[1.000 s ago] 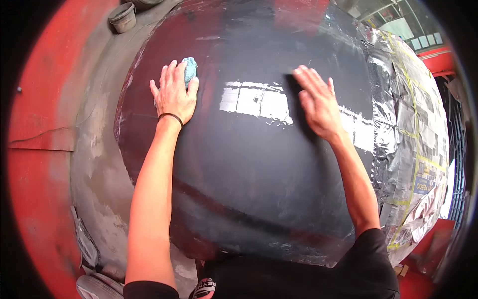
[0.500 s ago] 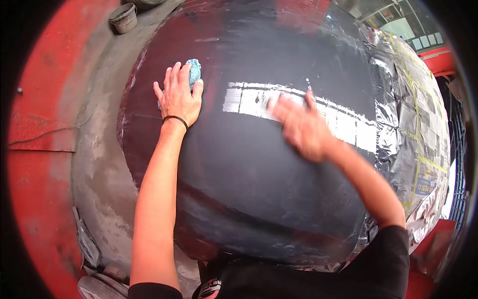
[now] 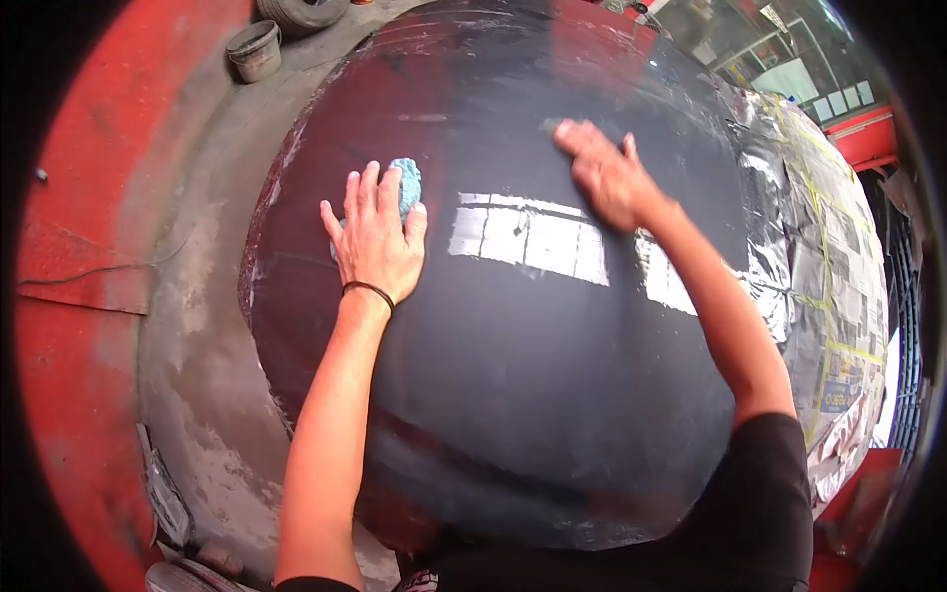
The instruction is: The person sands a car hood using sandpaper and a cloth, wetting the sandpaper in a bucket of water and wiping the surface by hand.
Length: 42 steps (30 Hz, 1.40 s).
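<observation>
My left hand [image 3: 377,232] lies with its fingers spread over a crumpled light-blue cloth [image 3: 409,187], pressing it on the dark, wet car panel [image 3: 493,365]. Bits of the cloth show at both sides of the hand. A dark band circles that wrist. Higher up and to the right, my right hand [image 3: 607,178] is slightly blurred, its fingers flat against the panel. At its fingertips shows the edge of a thin greyish piece [image 3: 550,126]; most of it is hidden under the hand. Between and below the hands, a bright window reflection crosses the panel.
Newspaper masking [image 3: 853,257] with yellow tape and shiny foil [image 3: 764,237] covers the right side of the car. At the upper left, a grey bucket [image 3: 254,54] stands beside a tyre [image 3: 301,12]. A red floor section [image 3: 79,227] lies along the left.
My right hand has moved up the panel, away from the reflection's middle. My left hand and the cloth sit a little lower and farther right in view; the camera view has shifted too.
</observation>
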Each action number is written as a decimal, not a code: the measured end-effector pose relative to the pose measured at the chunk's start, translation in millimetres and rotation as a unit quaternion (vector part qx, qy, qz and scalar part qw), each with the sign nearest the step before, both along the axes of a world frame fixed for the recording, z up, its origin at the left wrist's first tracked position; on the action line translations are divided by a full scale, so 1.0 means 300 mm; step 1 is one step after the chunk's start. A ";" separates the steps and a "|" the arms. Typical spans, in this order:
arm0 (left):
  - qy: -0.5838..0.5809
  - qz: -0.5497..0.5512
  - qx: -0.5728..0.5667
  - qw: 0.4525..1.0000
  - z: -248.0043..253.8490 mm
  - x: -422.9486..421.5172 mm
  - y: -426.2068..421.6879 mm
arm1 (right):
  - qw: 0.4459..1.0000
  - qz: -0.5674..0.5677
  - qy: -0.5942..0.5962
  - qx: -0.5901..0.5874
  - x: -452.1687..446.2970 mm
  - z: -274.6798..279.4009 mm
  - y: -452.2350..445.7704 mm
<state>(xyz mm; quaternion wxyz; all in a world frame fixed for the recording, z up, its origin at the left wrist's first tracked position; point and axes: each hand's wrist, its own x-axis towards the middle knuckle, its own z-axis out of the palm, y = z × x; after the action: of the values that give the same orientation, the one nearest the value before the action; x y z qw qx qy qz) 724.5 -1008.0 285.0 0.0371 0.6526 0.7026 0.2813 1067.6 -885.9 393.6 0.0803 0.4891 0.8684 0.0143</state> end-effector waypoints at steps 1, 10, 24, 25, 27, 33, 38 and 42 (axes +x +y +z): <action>-0.003 -0.001 -0.006 1.000 0.010 -0.002 0.006 | 0.998 -0.053 0.012 0.012 0.016 -0.022 0.166; 0.003 0.005 0.005 1.000 0.011 0.011 -0.001 | 0.999 0.044 0.003 -0.016 -0.048 0.012 0.046; -0.045 -0.029 0.023 0.998 0.019 -0.012 0.003 | 0.999 0.003 0.037 0.026 -0.097 -0.039 -0.095; -0.032 -0.023 0.055 0.998 0.005 -0.007 0.009 | 0.999 0.014 0.040 0.022 -0.120 -0.019 -0.282; -0.098 -0.043 0.067 0.992 0.009 -0.018 0.009 | 0.998 0.019 0.034 -0.047 -0.146 0.027 -0.595; -0.180 -0.125 0.175 0.960 0.077 0.035 -0.075 | 0.991 -0.108 0.061 0.051 -0.024 0.001 -0.381; -0.206 -0.284 0.183 0.918 0.311 0.296 -0.262 | 0.987 -0.104 0.063 0.105 -0.088 -0.083 -0.707; -0.073 -0.417 0.096 0.901 0.453 0.604 -0.329 | 0.994 -0.069 0.086 0.016 -0.112 0.011 -1.218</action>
<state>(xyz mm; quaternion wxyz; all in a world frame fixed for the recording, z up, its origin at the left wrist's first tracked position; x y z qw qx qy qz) 905.6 -1106.7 421.0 0.1389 0.8639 0.3315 0.3529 1034.2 -1251.4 396.9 -0.0014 0.5486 0.8358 -0.0191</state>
